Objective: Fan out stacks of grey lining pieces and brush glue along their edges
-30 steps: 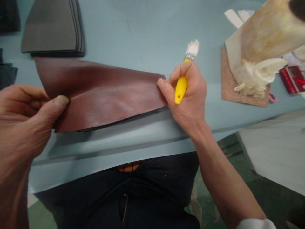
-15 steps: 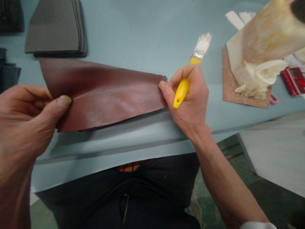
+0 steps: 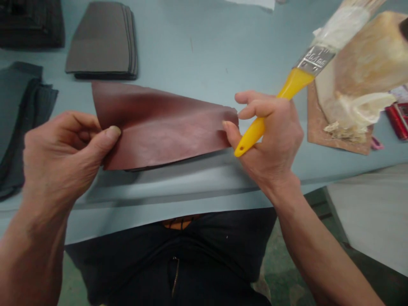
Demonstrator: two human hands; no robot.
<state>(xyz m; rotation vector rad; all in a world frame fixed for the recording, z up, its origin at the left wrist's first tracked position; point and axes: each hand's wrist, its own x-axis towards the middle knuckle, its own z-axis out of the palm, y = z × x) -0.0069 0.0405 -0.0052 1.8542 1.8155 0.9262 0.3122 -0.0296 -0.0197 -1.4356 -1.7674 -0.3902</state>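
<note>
Nearest, on the near side of the reddish-brown sheet [image 3: 172, 131], are dark clothing [image 3: 178, 259] and the edge of the blue-grey table [image 3: 191, 55]. At the sheet's wide left end, the left hand [image 3: 63, 153] is closed in a pinch, thumb flat on top and the other fingers curled behind. The sheet bows upward between the two hands, with a darker layer showing under its near edge.

At its narrow right end, the right hand [image 3: 277, 136] is partly closed around the yellow handle of a brush [image 3: 295, 80]; two fingers stick out loosely and the thumb lies over the sheet's end, though whether it presses there I cannot tell. The bristles point up and right, away from the sheet.

Left of the sheet lie dark pieces [image 3: 19, 102]. Well to its right, a stained container [image 3: 366, 59] stands on a brown board [image 3: 315, 123]. Just beyond its wide end sits a grey stack [image 3: 100, 40].
</note>
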